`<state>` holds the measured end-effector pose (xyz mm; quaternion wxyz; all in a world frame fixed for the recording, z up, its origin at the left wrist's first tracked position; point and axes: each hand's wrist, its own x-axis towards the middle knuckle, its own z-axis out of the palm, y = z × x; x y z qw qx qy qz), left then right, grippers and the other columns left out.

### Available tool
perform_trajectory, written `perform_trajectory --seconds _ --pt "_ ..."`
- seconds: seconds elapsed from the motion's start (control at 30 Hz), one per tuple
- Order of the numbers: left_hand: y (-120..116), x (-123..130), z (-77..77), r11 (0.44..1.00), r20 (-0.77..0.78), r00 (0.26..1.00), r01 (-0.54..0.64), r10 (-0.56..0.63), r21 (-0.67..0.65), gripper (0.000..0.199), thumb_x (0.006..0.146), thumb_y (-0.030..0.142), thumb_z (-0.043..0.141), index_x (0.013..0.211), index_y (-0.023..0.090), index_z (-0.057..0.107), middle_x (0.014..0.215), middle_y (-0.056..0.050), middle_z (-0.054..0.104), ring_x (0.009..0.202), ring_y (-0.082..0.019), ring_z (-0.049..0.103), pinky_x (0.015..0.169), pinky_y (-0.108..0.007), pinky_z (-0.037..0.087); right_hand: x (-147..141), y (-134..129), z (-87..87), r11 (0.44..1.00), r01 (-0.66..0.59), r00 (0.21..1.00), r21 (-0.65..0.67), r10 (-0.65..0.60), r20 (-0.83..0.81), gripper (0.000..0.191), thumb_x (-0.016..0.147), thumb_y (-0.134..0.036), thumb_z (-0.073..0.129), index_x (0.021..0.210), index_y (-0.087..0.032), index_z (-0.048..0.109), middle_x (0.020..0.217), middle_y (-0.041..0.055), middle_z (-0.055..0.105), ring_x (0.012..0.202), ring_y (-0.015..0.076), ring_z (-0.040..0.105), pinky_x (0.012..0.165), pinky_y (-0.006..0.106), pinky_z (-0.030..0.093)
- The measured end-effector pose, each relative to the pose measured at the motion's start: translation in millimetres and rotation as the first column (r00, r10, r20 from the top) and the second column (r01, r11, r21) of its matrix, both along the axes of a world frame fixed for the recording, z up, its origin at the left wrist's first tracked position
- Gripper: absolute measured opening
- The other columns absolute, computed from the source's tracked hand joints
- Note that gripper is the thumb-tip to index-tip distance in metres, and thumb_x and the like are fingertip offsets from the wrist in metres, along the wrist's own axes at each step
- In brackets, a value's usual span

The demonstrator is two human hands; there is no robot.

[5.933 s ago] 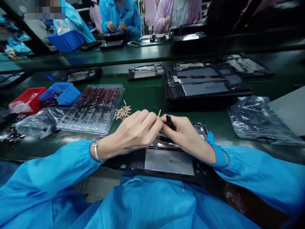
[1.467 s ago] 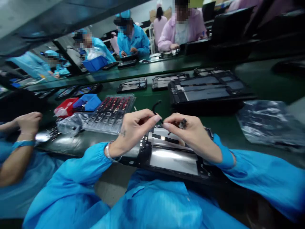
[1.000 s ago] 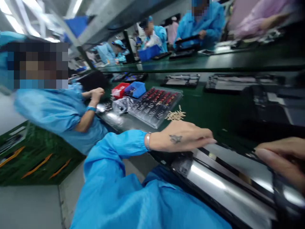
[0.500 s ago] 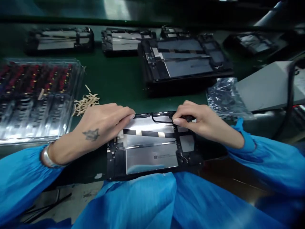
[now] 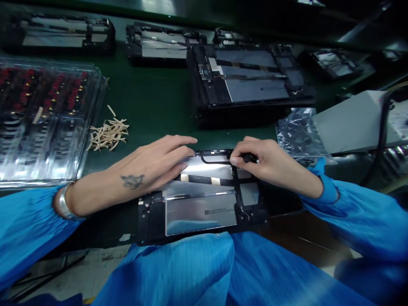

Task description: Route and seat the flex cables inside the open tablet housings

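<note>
through the head view, the one picture i have on my screen, an open flat device [image 5: 202, 212] lies face-up on the green bench [image 5: 156, 106], right at the near edge against the blue smock [image 5: 178, 272]. my left hand [image 5: 161, 163] is spread loosely over its upper left part, fingers long and holding nothing; whether the fingertips press or only brush the top edge i can't tell. my right hand [image 5: 256, 163] is pinched, thumb against forefinger, on the right end of a thin black cable [image 5: 213, 162] along the device's top edge, and a dark lump [image 5: 250, 157] sits in the curl of the fingers, too hidden to name. i judge the cable light, limp and easy to kink, best taken close to its end with a soft pinch. the device i'd expect to be stiff and fairly light, its silver panels smooth and easily dented, so i'd hold it by the black frame. off to the left, a clear plastic tray [image 5: 96, 91] carries rows of small red-and-black parts [image 5: 54, 93] in its far compartments and dark, striped-looking pieces [image 5: 40, 140] in the near ones, with one tan strip [image 5: 38, 114] lying across it. just beside it is a loose pile of tan strips [image 5: 109, 135]. to the right, whether the crumpled clear bag [image 5: 299, 131] holds anything i can't make out.
</note>
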<state>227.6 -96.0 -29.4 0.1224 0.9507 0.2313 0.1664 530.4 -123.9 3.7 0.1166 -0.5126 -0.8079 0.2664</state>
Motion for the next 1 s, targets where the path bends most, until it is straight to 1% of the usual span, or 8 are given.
perform_trajectory --seconds 0.1,0.17,0.3,0.43,0.53,0.7,0.83,1.0 --pt "1 1 -5.6 1.000 -0.033 0.999 0.014 -0.015 -0.025 0.031 0.104 0.031 0.044 0.132 0.023 0.055 0.152 -0.009 0.049 0.130 -0.023 0.055 0.102 -0.036 0.051 -1 1 0.1 1.000 0.004 1.000 -0.006 -0.004 0.027 0.012 0.087 -0.019 0.059 0.080 -0.020 0.069 0.079 0.0027 0.067 0.079 0.0185 0.061 0.069 0.031 0.040" --pt "0 2 -6.4 0.999 -0.049 0.998 0.028 -0.030 -0.023 0.033 0.104 0.029 0.043 0.134 0.024 0.054 0.153 -0.008 0.047 0.132 -0.023 0.054 0.104 -0.036 0.050 -2 2 0.7 1.000 0.006 0.999 -0.008 -0.006 0.041 0.013 0.087 -0.019 0.059 0.080 -0.020 0.069 0.079 0.0029 0.067 0.078 0.0182 0.060 0.068 0.030 0.039" --pt "0 2 -4.7 0.998 -0.099 0.993 0.066 -0.065 0.007 0.034 0.103 0.023 0.041 0.135 0.021 0.053 0.157 -0.009 0.043 0.135 -0.023 0.051 0.103 -0.037 0.051 -3 3 2.9 1.000 0.006 0.998 -0.014 -0.005 0.067 0.013 0.087 -0.019 0.058 0.080 -0.019 0.069 0.078 0.0031 0.066 0.077 0.0179 0.060 0.067 0.030 0.037" --pt "2 3 -4.7 0.993 -0.135 0.986 0.108 -0.102 0.039 0.035 0.101 0.017 0.042 0.134 0.020 0.052 0.159 -0.009 0.040 0.138 -0.023 0.048 0.106 -0.038 0.050 -5 5 4.6 1.000 0.005 0.996 -0.026 -0.003 0.088 0.014 0.087 -0.019 0.058 0.079 -0.019 0.069 0.078 0.0031 0.066 0.075 0.0175 0.059 0.066 0.030 0.036" --pt "3 4 -4.7 0.989 -0.162 0.979 0.136 -0.125 0.056 0.034 0.099 0.013 0.042 0.132 0.018 0.052 0.160 -0.008 0.038 0.140 -0.024 0.045 0.105 -0.038 0.051 -6 5 5.1 0.999 0.010 0.995 -0.036 -0.007 0.099 0.014 0.087 -0.020 0.058 0.079 -0.019 0.069 0.078 0.0032 0.065 0.075 0.0178 0.058 0.067 0.030 0.037" --pt "4 7 -3.8 0.973 -0.201 0.968 0.182 -0.151 0.142 0.029 0.102 0.015 0.039 0.127 0.016 0.053 0.158 -0.010 0.042 0.139 -0.027 0.046 0.103 -0.040 0.052 -7 6 7.0 0.998 0.005 0.993 -0.058 0.002 0.114 0.015 0.088 -0.022 0.058 0.078 -0.019 0.068 0.078 0.0036 0.065 0.076 0.0188 0.059 0.066 0.031 0.036" --pt "3 12 -1.5 0.955 -0.240 0.963 0.182 -0.125 0.236 0.027 0.103 0.016 0.037 0.122 0.014 0.056 0.153 -0.012 0.049 0.134 -0.030 0.052 0.101 -0.043 0.053 -7 7 8.4 0.998 -0.006 0.993 -0.064 0.013 0.116 0.017 0.089 -0.024 0.057 0.078 -0.018 0.069 0.078 0.0037 0.066 0.074 0.0186 0.058 0.065 0.032 0.035" --pt "1 17 3.7 0.940 -0.231 0.966 0.184 -0.119 0.286 0.031 0.104 0.013 0.032 0.117 0.013 0.060 0.146 -0.014 0.056 0.129 -0.029 0.057 0.100 -0.042 0.053 -1 7 6.1 0.997 -0.002 0.999 -0.071 0.004 0.035 0.019 0.091 -0.031 0.059 0.082 -0.019 0.070 0.081 0.0032 0.065 0.076 0.0177 0.060 0.068 0.031 0.040"
